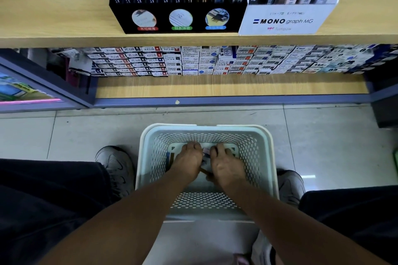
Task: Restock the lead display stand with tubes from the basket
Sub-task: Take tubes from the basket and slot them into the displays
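Note:
A pale perforated basket (pixel 206 130) stands on the floor between my feet. Both hands reach down to its bottom. My left hand (pixel 187 160) and my right hand (pixel 226 164) lie side by side with fingers curled over lead tubes (pixel 205 153), which are mostly hidden beneath them. A dark tube (pixel 170 158) shows at the left of my left hand. Whether either hand actually grips a tube is hidden. On the upper shelf stands the black lead display stand (pixel 178 17), holding blue and orange tubes in a row.
A white MONO graph MG box (pixel 282 19) with lead cases stands right of the black stand. The lower shelf (pixel 215 86) holds stacked refill boxes at its back. My grey shoes (pixel 116 168) flank the basket on the tiled floor.

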{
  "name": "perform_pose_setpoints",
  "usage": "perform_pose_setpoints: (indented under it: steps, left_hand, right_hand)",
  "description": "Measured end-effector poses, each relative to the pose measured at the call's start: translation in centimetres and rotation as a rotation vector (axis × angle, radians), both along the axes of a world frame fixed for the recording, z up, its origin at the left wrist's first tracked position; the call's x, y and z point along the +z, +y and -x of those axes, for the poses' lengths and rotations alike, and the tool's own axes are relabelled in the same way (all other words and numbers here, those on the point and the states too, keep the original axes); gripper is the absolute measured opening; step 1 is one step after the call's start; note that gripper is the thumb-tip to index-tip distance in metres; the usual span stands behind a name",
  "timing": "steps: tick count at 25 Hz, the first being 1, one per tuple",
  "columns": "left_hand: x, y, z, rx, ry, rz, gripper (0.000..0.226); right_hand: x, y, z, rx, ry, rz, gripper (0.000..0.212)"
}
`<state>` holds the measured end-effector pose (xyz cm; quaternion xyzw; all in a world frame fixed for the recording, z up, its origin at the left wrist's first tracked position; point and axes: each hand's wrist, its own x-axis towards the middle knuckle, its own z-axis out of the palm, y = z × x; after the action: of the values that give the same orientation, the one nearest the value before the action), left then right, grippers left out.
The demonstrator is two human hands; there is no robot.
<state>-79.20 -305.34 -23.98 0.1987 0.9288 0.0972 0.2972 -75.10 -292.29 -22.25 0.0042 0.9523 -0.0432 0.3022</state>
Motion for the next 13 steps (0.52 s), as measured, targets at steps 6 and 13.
perform_pose_setpoints:
  steps: [6, 13]
  left_hand:
    - [-0.1, -1.5, -0.6, 0.003, -0.016, 0.187, 0.059]
    - [-1.0, -1.3, -2.2, -0.113, 0.113, 0.298, 0.024]
  right_hand:
    - [0.1, -0.5, 0.3, 0.001, 0.035, -0.017, 0.040]
    - [-0.5, -1.1, 0.3, 0.317, 0.034, -0.028, 0.040]
